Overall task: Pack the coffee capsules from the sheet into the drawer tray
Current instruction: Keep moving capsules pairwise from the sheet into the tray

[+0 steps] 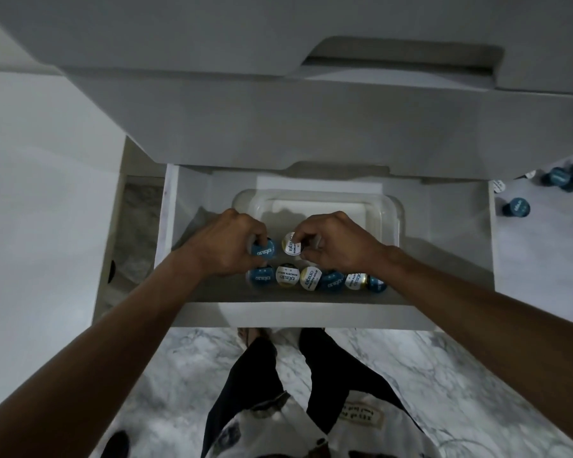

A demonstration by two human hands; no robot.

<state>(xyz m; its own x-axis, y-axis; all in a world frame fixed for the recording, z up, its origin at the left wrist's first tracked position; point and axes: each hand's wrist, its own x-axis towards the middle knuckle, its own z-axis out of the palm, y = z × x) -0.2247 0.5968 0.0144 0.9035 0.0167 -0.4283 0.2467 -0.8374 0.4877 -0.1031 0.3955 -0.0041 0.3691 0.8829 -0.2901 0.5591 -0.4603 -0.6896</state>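
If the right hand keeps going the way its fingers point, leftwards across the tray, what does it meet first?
Probably the blue capsule gripped by the left hand, just beyond the white capsule the right hand pinches. Depth is hard to judge.

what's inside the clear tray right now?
Tray: a near row of six capsules, blue and white lids. Behind it the left hand holds a blue capsule, the right hand a white capsule. Hands hide the floor beneath them.

The far half of the clear tray (391, 206) lies bare, open to reach from above. A row of capsules (315, 280) fills its near edge, and the cabinet front (311, 133) overhangs the drawer's (171, 206) back. Both hands (225, 246) crowd the tray's middle.
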